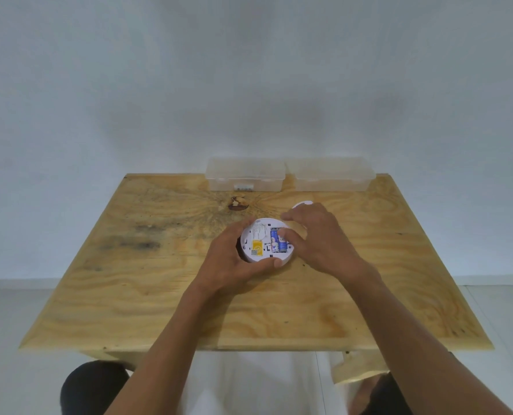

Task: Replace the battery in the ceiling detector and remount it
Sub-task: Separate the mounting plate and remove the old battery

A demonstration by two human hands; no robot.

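Observation:
The round white detector (256, 232) lies back side up at the middle of the wooden table (135, 295), with a yellow label and its battery bay showing. Two blue batteries (275, 240) sit side by side in the bay. My left hand (234, 259) is cupped around the detector's left and near rim, gripping it. My right hand (318, 238) reaches in from the right, thumb pressed on the right-hand battery, index finger over the detector's far rim. A white round mounting plate (303, 203) peeks out behind my right hand, mostly hidden.
Two clear plastic boxes stand along the table's far edge against the wall: the left box (245, 174) holds small white items, the right box (333, 174) looks empty. A dark knot (238, 203) marks the wood. My knees show below the near edge.

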